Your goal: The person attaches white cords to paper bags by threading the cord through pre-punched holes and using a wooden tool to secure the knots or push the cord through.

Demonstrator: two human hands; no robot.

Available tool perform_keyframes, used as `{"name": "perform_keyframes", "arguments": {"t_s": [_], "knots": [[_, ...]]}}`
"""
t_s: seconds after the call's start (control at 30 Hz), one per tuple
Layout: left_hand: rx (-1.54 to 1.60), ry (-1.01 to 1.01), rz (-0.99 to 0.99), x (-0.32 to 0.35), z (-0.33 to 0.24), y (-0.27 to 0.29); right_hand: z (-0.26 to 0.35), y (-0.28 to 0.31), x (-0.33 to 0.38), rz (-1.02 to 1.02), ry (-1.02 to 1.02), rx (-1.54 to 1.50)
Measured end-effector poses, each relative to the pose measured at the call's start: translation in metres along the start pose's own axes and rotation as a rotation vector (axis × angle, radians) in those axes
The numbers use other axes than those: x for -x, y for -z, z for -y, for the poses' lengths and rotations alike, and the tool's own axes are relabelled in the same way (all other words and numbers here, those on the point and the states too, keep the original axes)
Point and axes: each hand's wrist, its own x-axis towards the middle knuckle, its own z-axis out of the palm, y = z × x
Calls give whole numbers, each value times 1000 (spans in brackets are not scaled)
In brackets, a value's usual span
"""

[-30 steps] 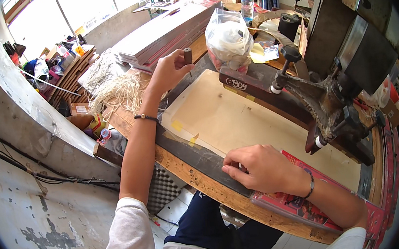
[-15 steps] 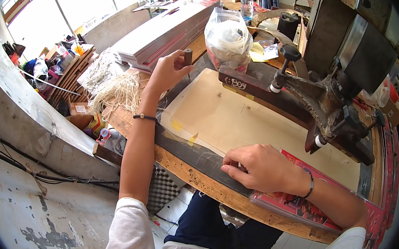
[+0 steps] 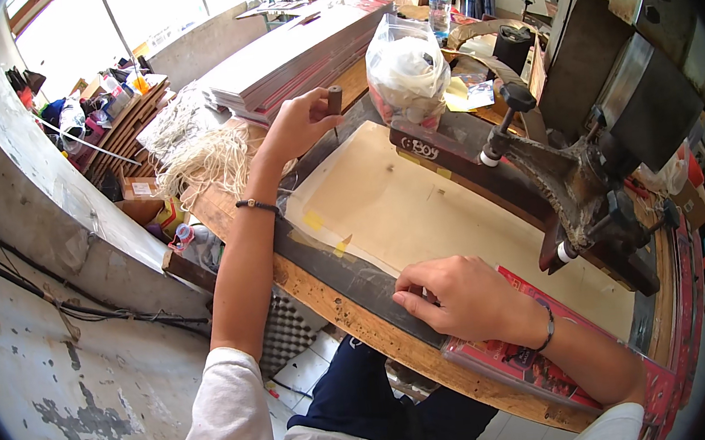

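Note:
My left hand (image 3: pixel 302 128) is at the far left corner of a cream sheet (image 3: pixel 420 204), its thumb and fingers closed round a short brown cylindrical handle with a thin shaft pointing down, like an awl (image 3: pixel 335 101). Its tip meets the dark board (image 3: pixel 332 269) or sits just above it; I cannot tell which. My right hand (image 3: pixel 463 294) is curled at the near edge of the sheet, beside a stack of red printed sheets (image 3: pixel 527 369). Whether its bent fingers hold anything is hidden. Yellow tape (image 3: pixel 342 247) marks the sheet's left edge.
A dark metal frame with clamp knobs (image 3: pixel 518 98) hangs over the sheet's right side. Beyond stand a bag of white material (image 3: pixel 407 68), a water bottle (image 3: pixel 440 5) and a tall stack of boards (image 3: pixel 284 55). Bundles of cream cord (image 3: pixel 213 161) lie left of my left hand.
Both hands keep their place and grip. The whole view has shifted very slightly.

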Motion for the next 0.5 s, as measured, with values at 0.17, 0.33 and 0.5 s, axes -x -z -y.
{"name": "perform_keyframes", "arguments": {"t_s": [0.17, 0.33, 0.5], "knots": [[-44, 7, 3, 1, -3, 1, 0, 0, 0, -5, 2, 0], [-29, -11, 4, 0, 3, 1, 2, 1, 0, -7, 8, -6], [-18, -6, 12, 2, -3, 1, 1, 1, 0, -6, 3, 1]]}}
